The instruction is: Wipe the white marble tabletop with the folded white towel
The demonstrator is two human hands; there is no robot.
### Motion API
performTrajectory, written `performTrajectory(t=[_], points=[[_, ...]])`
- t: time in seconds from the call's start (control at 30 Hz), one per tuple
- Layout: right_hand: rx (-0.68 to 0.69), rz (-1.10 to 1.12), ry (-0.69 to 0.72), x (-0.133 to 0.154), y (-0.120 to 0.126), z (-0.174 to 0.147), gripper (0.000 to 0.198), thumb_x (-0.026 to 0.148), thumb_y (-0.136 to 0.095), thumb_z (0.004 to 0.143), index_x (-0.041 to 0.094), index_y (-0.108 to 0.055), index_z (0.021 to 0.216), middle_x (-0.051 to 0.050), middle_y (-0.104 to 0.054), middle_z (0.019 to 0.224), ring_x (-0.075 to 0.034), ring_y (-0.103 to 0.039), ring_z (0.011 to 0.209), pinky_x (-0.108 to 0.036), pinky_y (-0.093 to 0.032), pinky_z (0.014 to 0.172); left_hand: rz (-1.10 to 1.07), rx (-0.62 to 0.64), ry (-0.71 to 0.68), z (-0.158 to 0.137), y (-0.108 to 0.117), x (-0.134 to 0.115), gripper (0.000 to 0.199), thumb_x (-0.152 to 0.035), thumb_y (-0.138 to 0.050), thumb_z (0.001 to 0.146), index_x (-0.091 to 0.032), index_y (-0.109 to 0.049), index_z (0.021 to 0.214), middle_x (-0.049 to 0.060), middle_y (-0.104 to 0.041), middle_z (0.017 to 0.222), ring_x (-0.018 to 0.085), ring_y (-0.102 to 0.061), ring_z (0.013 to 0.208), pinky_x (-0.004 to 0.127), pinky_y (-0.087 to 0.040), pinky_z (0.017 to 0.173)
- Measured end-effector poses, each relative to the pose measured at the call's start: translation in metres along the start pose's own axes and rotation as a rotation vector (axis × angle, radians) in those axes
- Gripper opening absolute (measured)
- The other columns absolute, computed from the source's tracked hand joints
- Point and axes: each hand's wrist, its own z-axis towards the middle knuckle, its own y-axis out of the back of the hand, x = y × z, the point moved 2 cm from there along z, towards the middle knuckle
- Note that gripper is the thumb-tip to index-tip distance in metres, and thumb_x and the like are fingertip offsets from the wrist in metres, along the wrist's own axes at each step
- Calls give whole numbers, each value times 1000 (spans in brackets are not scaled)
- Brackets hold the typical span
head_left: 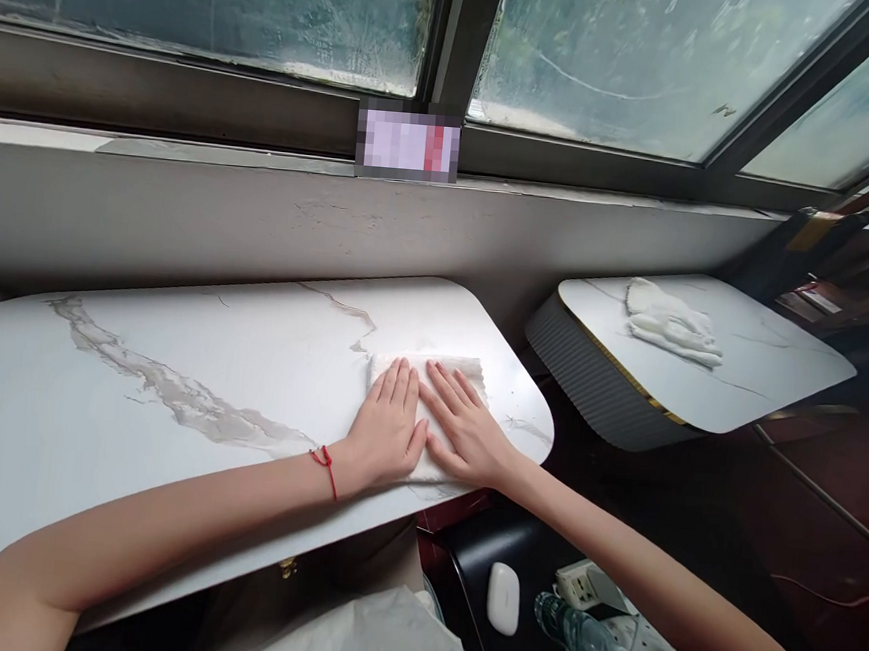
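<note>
Clerk: Where is the item, and how is it held?

Inspector: A white cloth (476,372) lies flat near the rounded right end of the table. The left hand (389,417) and right hand (467,433) rest on it, palms down and side by side. The fingers of both are stretched out nearly straight, pressing on the cloth, with nothing gripped between them

Clerk: Handling?

Inspector: In my judgement light, soft and limp, with no risk of breakage; it would likely slide under flat pressure. The bare top right corner offers the best pinch

Clerk: Surroundings?

Inspector: The table (267,352) has a pale, veined top. To the right, a second cloth (668,319) lies crumpled on another table (763,351). Below the near edge are a white case (503,599) and a plastic bottle (576,628)

Clerk: Anything not established?

Inspector: The hands cover the cloth's middle, so its layers cannot be counted. Its dampness cannot be told. The table's left end is cut off, the bottle is partly hidden, and a label (408,143) under the window (612,69) is blurred beyond reading
</note>
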Motion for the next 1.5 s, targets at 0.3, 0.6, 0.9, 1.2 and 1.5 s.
performTrajectory(t=[0.3, 0.6, 0.9, 1.2, 1.5], points=[[42, 12, -104, -81, -24, 72, 61, 31, -26, 105, 11, -32, 162, -15, -27, 169, -28, -20, 160, -54, -23, 130, -74, 0, 148, 95, -21, 59, 60, -30, -33, 101, 2, -41, 152, 22, -41, 162, 31, -35, 153, 47, -29, 128], [-20, 18, -230, -166, -45, 152, 55, 32, -34, 103, 13, -48, 153, -15, -41, 163, -30, -35, 154, -53, -30, 127, -52, -64, 252, 187, -34, 104, 49, -23, -34, 100, -1, -53, 140, 24, -54, 149, 34, -48, 141, 47, -37, 118], [-70, 102, -168, -192, -45, 157, 52, 37, -34, 104, 17, -54, 147, -14, -47, 159, -26, -41, 150, -49, -36, 124, -106, -103, 311, 202, -41, 103, 45, -23, -34, 101, -2, -55, 134, 25, -55, 146, 37, -48, 136, 50, -37, 114], [-67, 121, -221, -186, -42, 156, 51, 35, -33, 103, 22, -54, 148, -9, -48, 159, -26, -42, 149, -52, -37, 123, -150, -111, 295, 201, -40, 106, 42, -22, -36, 99, -1, -57, 128, 26, -56, 143, 37, -50, 133, 50, -39, 113], [-59, 92, -211, -186, -40, 155, 53, 33, -31, 103, 16, -55, 146, -12, -47, 159, -25, -41, 150, -48, -36, 125, -129, -101, 302, 202, -39, 104, 39, -23, -38, 99, -3, -58, 126, 25, -57, 140, 37, -51, 132, 48, -39, 113]])
